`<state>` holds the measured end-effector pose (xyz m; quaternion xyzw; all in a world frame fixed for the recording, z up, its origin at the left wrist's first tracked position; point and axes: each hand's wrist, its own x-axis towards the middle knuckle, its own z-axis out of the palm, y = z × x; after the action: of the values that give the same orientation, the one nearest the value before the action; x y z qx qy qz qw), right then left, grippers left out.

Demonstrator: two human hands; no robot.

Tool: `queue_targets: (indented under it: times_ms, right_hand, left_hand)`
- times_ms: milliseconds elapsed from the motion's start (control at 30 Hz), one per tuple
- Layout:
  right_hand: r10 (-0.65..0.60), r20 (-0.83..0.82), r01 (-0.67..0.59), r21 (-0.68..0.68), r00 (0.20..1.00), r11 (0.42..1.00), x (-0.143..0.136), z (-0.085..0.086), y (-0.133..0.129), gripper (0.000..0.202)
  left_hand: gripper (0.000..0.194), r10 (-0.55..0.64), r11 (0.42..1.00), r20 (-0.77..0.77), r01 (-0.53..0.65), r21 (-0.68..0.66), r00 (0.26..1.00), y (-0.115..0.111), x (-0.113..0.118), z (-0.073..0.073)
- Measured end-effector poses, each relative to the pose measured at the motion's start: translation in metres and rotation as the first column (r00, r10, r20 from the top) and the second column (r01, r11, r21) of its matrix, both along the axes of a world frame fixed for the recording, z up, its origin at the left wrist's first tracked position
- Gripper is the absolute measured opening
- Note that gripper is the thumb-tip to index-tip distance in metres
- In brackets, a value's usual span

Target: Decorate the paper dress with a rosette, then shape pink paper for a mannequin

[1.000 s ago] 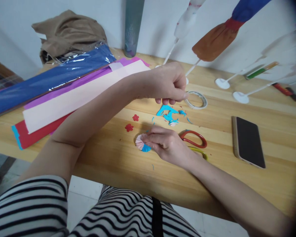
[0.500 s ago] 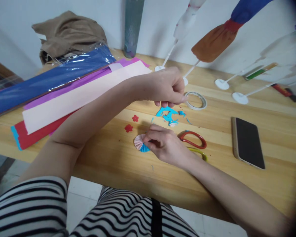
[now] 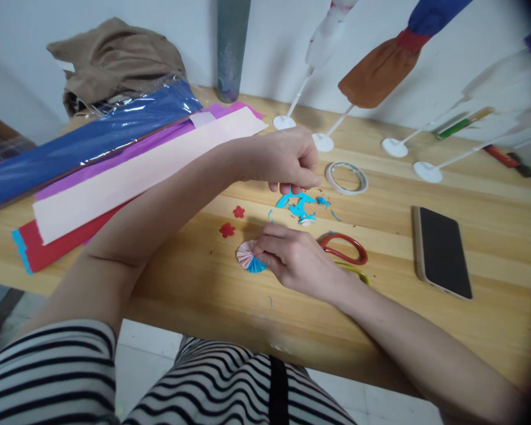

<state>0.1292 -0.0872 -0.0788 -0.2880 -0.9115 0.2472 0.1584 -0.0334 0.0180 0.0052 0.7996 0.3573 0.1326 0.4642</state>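
My right hand [image 3: 296,260] pinches the edge of a round pleated paper rosette [image 3: 246,255], pink on one side and blue on the other, lying on the wooden table. Above it my left hand [image 3: 295,158] reaches across, thumb and fingers closed together; anything between them is too small to make out. Just beyond its thumb is a roll of clear tape [image 3: 347,190]. Blue paper scraps [image 3: 301,208] lie below the left hand. Two small red paper flowers [image 3: 227,230] rest left of the rosette. Scissors with red and yellow handles [image 3: 365,252] are partly covered by my right hand.
Long paper sheets [image 3: 115,183] and a plastic-wrapped blue pack [image 3: 110,133] fill the left side, with brown cloth [image 3: 119,65] behind. White stands [image 3: 323,143] line the back near a tall cylinder [image 3: 232,53]. A phone [image 3: 442,252] lies at right.
The view has shifted slightly. My left hand has drawn a little left, away from the tape roll. My right hand stays on the rosette.
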Motion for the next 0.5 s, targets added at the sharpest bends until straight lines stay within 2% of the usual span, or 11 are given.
queue_targets:
  times_ms: [133,267,367,500]
  right_hand:
    - [0.007,-0.025,-0.008,-0.036,1.000,0.999,0.0023,0.0008,0.0000,0.028]
    - [0.027,-0.087,-0.029,-0.015,0.996,0.999,0.0042,0.0007,0.0025,0.028]
    - [-0.024,-0.136,0.028,0.030,0.990,0.999,0.0061,-0.0001,0.0069,0.026]
    - [-0.061,-0.040,0.064,0.068,0.997,0.996,0.0062,-0.0010,0.0083,0.023]
  left_hand:
    - [0.030,0.021,1.000,-0.025,-0.021,-0.005,0.999,-0.0008,0.0000,0.0010]
    - [0.031,-0.018,1.000,-0.073,0.018,-0.010,0.997,0.0004,-0.0001,0.0018]
    - [0.030,-0.034,0.999,-0.061,0.034,-0.005,0.998,0.0036,-0.0008,0.0004]
    - [0.030,-0.028,1.000,-0.064,0.028,-0.010,0.998,0.0056,-0.0011,-0.0012]
